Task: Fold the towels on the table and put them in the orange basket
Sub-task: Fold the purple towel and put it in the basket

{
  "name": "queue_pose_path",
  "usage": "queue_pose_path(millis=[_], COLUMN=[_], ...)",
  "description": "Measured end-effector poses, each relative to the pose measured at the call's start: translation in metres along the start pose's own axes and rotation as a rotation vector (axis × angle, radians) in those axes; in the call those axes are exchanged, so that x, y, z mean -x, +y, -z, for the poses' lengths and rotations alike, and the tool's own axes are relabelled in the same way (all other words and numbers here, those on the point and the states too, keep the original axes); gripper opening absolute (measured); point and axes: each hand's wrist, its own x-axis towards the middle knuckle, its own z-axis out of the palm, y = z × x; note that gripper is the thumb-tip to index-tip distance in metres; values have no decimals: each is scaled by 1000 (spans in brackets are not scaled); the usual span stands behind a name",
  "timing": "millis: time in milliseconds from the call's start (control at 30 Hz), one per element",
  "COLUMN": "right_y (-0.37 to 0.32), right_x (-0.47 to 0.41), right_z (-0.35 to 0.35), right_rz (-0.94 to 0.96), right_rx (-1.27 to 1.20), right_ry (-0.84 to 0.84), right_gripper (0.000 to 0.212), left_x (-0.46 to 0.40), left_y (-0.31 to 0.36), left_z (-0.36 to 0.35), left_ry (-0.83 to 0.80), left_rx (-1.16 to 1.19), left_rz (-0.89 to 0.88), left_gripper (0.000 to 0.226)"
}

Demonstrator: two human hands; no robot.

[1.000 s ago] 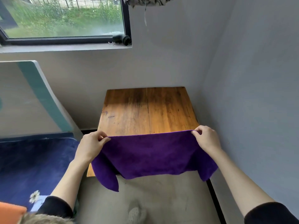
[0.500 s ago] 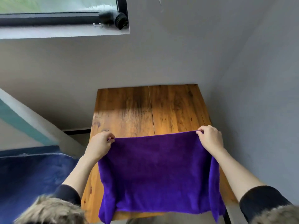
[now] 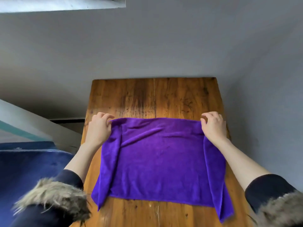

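Observation:
A purple towel (image 3: 160, 159) lies spread on the wooden table (image 3: 154, 97), with both side edges doubled over into narrow flaps. My left hand (image 3: 99, 128) pinches the towel's far left corner, low on the tabletop. At the far right corner, my right hand (image 3: 214, 126) pinches the cloth with curled fingers. Both forearms run along the towel's side flaps. The orange basket is out of view.
Grey walls (image 3: 164, 46) close in behind and to the right of the table. A blue bed cover (image 3: 29, 164) lies to the left, with a white and teal board (image 3: 24, 126) beside it. A window sill (image 3: 62, 4) shows at top left.
The towel hung off the near table edge a second ago; both hands carried it forward and lowered it, so it now lies flat on the tabletop. My view has tilted down.

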Motion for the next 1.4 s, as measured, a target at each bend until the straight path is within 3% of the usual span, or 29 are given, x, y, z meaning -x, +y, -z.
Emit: queue_pose_path(millis=[300,433,567,700,867,967,1233,1400], right_y=[-55,-98,-138,-159,-162,-163,-164,-165], right_x=[58,84,89,83,92,94,94,95], right_z=[-83,-129,-172,-203,-222,-225,-225,-226], right_rz=[120,203,400,367,273,277,268,253], right_rx=[-62,5,151,172,204,246,269,280], right_ry=[-325,-391,-316,-248,-175,-96,-78,-81], right_gripper=[44,52,60,64,62,60,62,62], left_x=[66,68,25,-30,-53,-55,-76,-91], left_y=[-57,-85,-107,-112,-119,-127,-139,-153], left_z=[-55,-71,-79,-86,-94,-94,-68,-56], left_ry=[-185,-165,-83,-64,-135,-154,-253,-49], left_rx=[189,223,226,148,57,73,308,352], left_rz=[260,248,153,53,-97,-55,-3,165], left_gripper=[31,31,41,53,30,15,8,6])
